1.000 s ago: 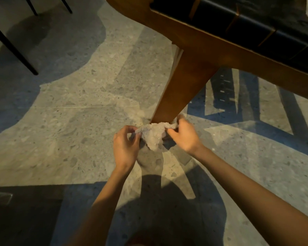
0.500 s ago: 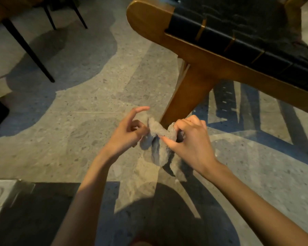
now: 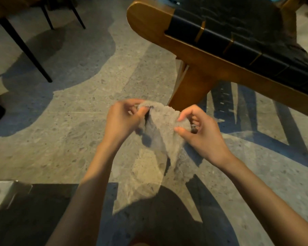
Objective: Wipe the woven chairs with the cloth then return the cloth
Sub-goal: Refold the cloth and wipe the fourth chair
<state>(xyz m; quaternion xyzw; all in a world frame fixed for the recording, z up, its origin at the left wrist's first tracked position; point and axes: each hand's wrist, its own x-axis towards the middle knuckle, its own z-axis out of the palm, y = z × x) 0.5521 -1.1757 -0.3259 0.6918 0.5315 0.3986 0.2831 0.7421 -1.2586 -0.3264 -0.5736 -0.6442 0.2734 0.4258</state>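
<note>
**Cloth held between both hands below the chair**

We pinch the cloth [image 3: 164, 128] with both hands: our left hand [image 3: 122, 119] grips its top edge with curled fingers, our right hand [image 3: 201, 132] nips the other side between thumb and forefinger. The cloth hangs between them, just in front of the chair leg [image 3: 190, 89]. The chair [image 3: 238, 38], wooden with a dark woven seat, stands over the speckled floor [image 3: 69, 121].
</note>
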